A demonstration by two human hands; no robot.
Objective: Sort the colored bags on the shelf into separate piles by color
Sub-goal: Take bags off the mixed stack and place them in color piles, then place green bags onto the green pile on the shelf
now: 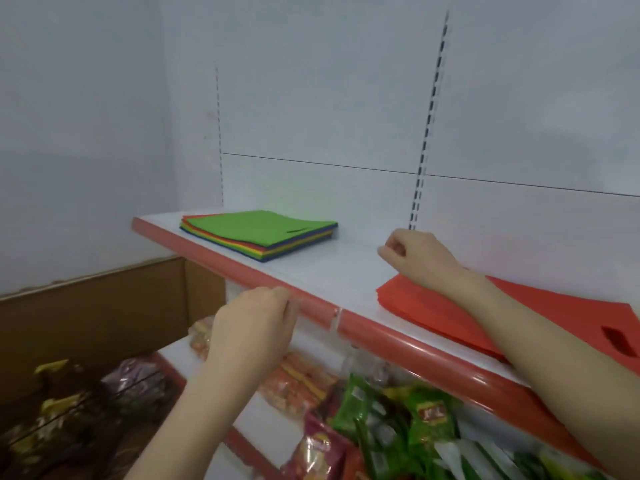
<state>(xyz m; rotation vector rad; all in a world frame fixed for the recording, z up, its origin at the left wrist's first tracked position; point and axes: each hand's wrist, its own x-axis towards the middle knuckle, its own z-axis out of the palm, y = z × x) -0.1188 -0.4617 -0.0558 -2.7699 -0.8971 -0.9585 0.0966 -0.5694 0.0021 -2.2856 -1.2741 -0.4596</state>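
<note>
Green-topped mixed stack (259, 232) at left end of white shelf (332, 271), handle-slot side turned to 3 o'clock. Right hand (415, 254) above bare board, fingers curled tight, nothing in them; stack at its 9 o'clock, red pile (415, 306) under the wrist at 5 o'clock. Left hand (252, 323) at front rail (381, 336), loosely curled, hold on rail not discernible; stack at its 12 o'clock. Likely right-hand reach leftward, slot side nearest.

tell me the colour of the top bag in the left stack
The top bag is green; head view shows it.
</note>
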